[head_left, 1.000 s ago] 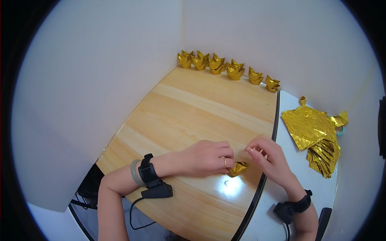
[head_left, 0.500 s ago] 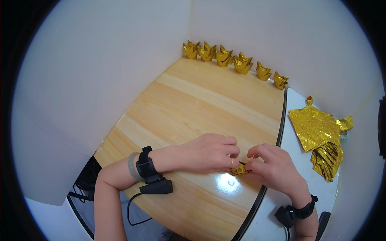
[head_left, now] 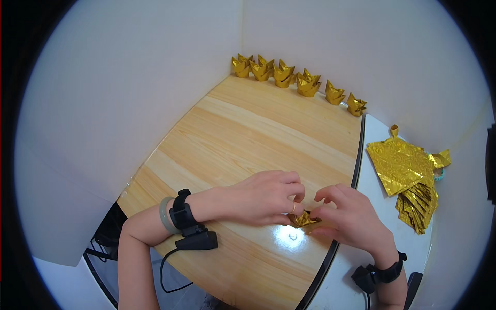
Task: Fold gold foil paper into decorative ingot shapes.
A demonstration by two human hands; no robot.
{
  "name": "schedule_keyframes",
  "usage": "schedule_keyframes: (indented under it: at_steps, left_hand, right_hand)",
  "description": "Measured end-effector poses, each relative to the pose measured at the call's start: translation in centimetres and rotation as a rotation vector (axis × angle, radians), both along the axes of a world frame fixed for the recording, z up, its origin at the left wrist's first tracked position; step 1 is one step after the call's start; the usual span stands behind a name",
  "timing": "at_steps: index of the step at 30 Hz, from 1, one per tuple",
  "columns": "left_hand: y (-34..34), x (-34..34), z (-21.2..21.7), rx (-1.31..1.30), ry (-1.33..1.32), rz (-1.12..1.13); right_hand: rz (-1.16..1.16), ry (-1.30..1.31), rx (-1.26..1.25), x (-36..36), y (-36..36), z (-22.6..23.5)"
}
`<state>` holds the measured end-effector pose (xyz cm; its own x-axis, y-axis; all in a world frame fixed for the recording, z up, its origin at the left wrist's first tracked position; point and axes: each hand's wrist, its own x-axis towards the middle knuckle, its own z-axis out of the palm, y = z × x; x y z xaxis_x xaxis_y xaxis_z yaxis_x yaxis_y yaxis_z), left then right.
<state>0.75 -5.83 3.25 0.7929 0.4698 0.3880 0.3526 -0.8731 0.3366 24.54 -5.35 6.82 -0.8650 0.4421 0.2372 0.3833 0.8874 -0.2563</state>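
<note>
A small folded gold foil paper piece (head_left: 305, 219) sits low between my hands, near the right part of the wooden tabletop. My left hand (head_left: 271, 199) comes over it from the left, its fingers closed on the left end and partly covering it. At the other end is my right hand (head_left: 354, 217), with thumb and index finger around the piece's right tip and another finger curled above, off the paper. How firmly the right fingertips press cannot be made out.
Several folded gold paper ingots (head_left: 283, 75) stand in a row along the back of the wooden table (head_left: 243, 124). On the white surface at right lies a fanned stack of gold foil sheets (head_left: 400, 163), with a turquoise beaded ring (head_left: 439, 174) beside it. White walls enclose the back and left.
The gold paper piece has shifted slightly left and shows more of its surface between the hands. My right thumb and index finger are spread a little wider around its tip.
</note>
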Motion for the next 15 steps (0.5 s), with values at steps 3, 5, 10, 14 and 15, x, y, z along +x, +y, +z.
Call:
schedule_keyframes:
  at_steps: [3,5,10,14,15]
  left_hand:
    - [0.37,0.05,-0.37,0.035,0.026,-0.022]
    - [0.44,0.02,-0.53,0.023,-0.01,-0.03]
    - [0.29,0.1,-0.63,0.034,-0.038,-0.026]
    - [0.32,0.05,-0.63,0.037,-0.039,-0.03]
    - [0.36,0.05,-0.58,0.038,-0.039,-0.027]
  right_hand:
    - [0.011,-0.045,0.024,0.02,0.22,0.09]
    - [0.012,-0.053,0.035,-0.09,0.13,0.2]
    - [0.031,-0.066,0.146,-0.26,-0.17,-0.16]
    - [0.019,-0.043,0.116,-0.24,-0.26,0.11]
    - [0.012,-0.032,0.099,-0.21,-0.37,0.26]
